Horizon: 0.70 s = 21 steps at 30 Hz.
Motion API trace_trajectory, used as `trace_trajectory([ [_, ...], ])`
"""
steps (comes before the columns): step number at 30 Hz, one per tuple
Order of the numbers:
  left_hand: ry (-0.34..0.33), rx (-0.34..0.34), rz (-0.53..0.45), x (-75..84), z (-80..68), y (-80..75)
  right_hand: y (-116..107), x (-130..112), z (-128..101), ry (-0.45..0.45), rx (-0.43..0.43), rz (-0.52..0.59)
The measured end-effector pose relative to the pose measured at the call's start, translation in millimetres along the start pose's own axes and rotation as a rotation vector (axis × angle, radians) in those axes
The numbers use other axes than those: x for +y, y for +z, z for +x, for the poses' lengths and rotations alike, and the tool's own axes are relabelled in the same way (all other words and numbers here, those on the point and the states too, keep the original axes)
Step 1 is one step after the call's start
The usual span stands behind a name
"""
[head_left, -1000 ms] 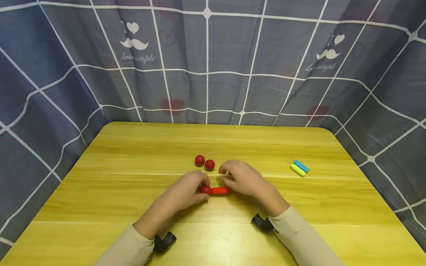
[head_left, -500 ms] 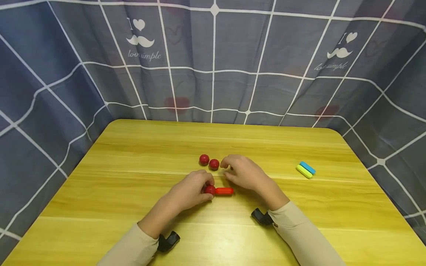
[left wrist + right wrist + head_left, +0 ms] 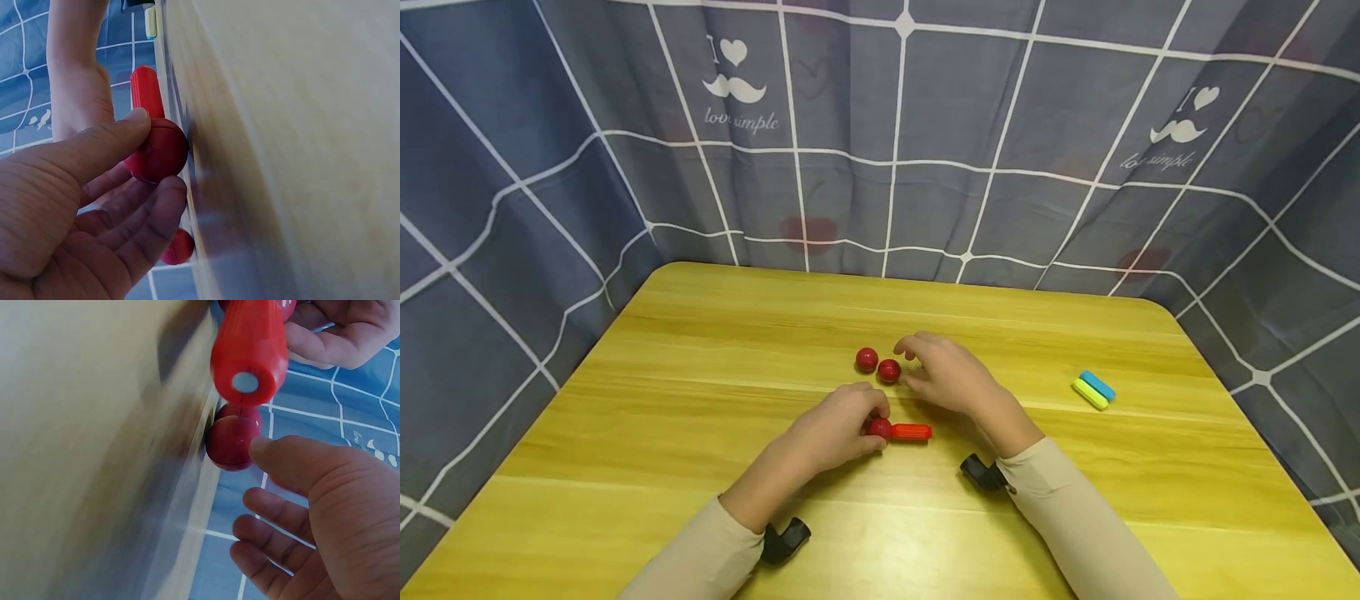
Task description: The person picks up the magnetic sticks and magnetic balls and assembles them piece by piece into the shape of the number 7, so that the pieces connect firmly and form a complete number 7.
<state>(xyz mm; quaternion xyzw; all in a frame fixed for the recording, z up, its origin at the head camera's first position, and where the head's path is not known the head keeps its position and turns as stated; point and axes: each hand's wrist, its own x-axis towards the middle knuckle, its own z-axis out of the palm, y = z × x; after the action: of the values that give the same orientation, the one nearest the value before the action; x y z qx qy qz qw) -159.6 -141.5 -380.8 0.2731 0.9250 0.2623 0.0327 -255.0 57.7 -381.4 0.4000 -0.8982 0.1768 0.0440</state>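
My left hand (image 3: 827,429) pinches a dark red ball (image 3: 164,151) between thumb and fingertips, low over the table. Against that ball lies the end of a short, ribbed, bright red plastic stick (image 3: 912,432); its other end, seen in the right wrist view, has a round pale centre. Behind them, two more dark red balls sit side by side, the left one (image 3: 867,359) and the right one (image 3: 889,371). Beside the right one is my right hand (image 3: 951,375), its fingers loosely bent and holding nothing. In the right wrist view its thumb tip overlaps the nearer ball (image 3: 231,444).
A yellow stick (image 3: 1090,394) and a blue stick (image 3: 1098,385) lie together on the right of the wooden table (image 3: 737,325). A dark grid-patterned curtain (image 3: 842,108) encloses the back and sides. Black camera mounts (image 3: 786,542) hang from both wrists.
My right hand has moved away from the red stick, forward to the right one of the two rear balls. My left hand keeps its pinch on its ball. The head view has shifted slightly.
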Motion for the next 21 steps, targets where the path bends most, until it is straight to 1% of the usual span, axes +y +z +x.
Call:
trace_trajectory([
  [4, -0.006, -0.007, 0.008, 1.1, -0.3, -0.4, 2.8, -1.4, 5.4, -0.035, -0.027, 0.009],
  [9, 0.007, -0.011, -0.001, 1.5, -0.8, 0.6, 5.8, -4.8, 8.5, -0.063, -0.053, 0.041],
  [12, 0.006, -0.011, -0.007, 1.6, -0.6, 1.4, 5.8, -6.3, 8.1, -0.064, -0.065, 0.049],
  [18, -0.001, -0.004, -0.025, 2.4, -0.3, 0.9, 4.7, -6.8, 5.3, -0.048, -0.068, 0.022],
  [21, 0.001, -0.001, -0.025, 2.8, -0.1, 0.4, 4.7, -7.5, 4.8, -0.063, -0.073, 0.023],
])
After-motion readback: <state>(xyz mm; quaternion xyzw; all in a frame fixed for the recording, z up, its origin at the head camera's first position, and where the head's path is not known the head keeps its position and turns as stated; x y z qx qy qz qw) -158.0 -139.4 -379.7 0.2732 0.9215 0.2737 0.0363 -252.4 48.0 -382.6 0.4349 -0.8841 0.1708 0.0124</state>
